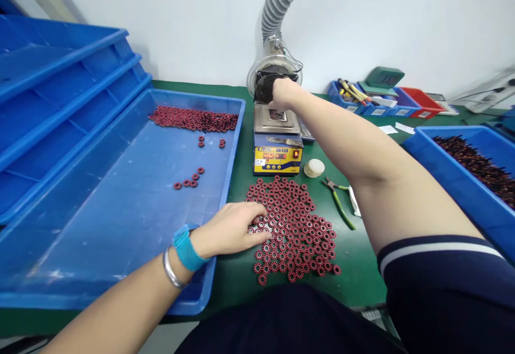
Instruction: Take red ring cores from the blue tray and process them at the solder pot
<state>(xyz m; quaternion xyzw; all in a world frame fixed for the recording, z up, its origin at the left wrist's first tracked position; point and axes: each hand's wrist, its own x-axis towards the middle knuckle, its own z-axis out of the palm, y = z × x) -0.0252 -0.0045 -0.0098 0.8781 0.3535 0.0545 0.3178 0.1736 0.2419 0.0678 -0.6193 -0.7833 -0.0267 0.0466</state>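
On the green desk (362, 284), just in front of your body, the loose red toothed rings (293, 236) lay in a broad spread, mostly flat. Your left hand (233, 228) was much the nearer one: it came in palm down over the spread's left edge, thumb and forefinger apart, their tips over or touching the outermost rings. No ring could be seen gripped there. The spread reached rightward from those fingertips; being round, the rings gave no long axis to line up with.

Your right hand (286, 94) was farther off, beyond the spread, fingers bent down over the metal top (263, 123) of the yellow-fronted heater (277, 169). Whether those fingers pinched anything I cannot tell, since the hand hid their tips. The heater stood between that hand and the rings, its front close to the spread's far edge. Behind it were a fan (264, 87) and a grey hose (281, 0).

To the left, the blue tray (132, 209) lay beneath your left wrist, with a dense bank of rings (193, 119) at its far end. Your right forearm slanted over the desk; below it lay a white round stack (314, 168) and green-handled pliers (341, 210), right of the heater and the loose rings.
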